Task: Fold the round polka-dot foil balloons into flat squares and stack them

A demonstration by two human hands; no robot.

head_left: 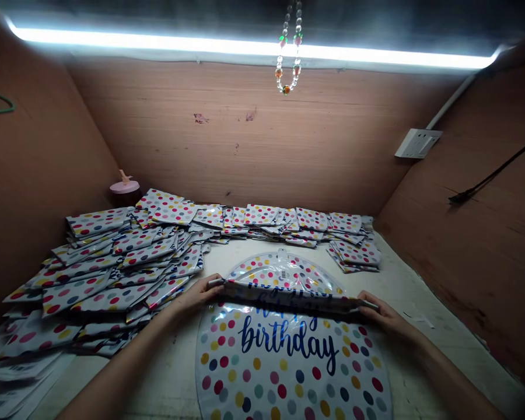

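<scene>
A round, flat foil balloon (284, 373) lies on the table in front of me, white with coloured dots and blue "birthday" lettering. A raised crosswise fold runs over its upper part, and part of the lettering there is bent or mirrored in the shiny foil. My left hand (205, 291) pinches the fold at its left end. At the right end, my right hand (374, 309) is closed on the same fold. Something pale shows at the finger ends of both hands; I cannot tell what it is. Beyond the fold, the balloon's tab points away from me.
Stacks of folded dotted balloons (96, 286) fill the left side, and more folded balloons (262, 219) line the back. A pink-lidded container (126, 189) stands in the back left corner. Papers with barcodes (13, 385) lie front left. A bead string (286, 58) hangs overhead.
</scene>
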